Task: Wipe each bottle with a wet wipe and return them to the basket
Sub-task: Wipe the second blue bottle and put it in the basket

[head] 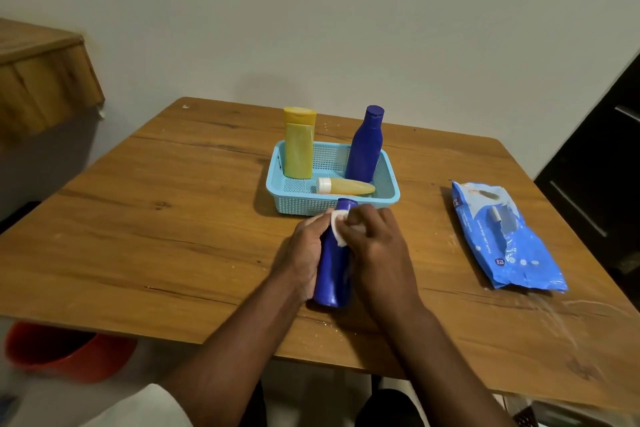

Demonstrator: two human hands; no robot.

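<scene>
My left hand (306, 250) grips a blue bottle (331, 274) held just above the table, its cap pointing toward the basket. My right hand (375, 246) pinches a white wet wipe (338, 224) against the bottle's neck. Just beyond, the light blue basket (277, 177) holds a yellow bottle (298, 146) standing at its back left, a second blue bottle (364, 146) standing at its back right, and a small yellow tube (348, 186) with a white cap lying along its front.
A blue pack of wet wipes (502, 236) lies on the wooden table (173, 211) to the right. A red bucket (65, 350) sits on the floor at the lower left. A dark cabinet (606, 156) stands at the right, a wooden shelf (41, 80) at the left.
</scene>
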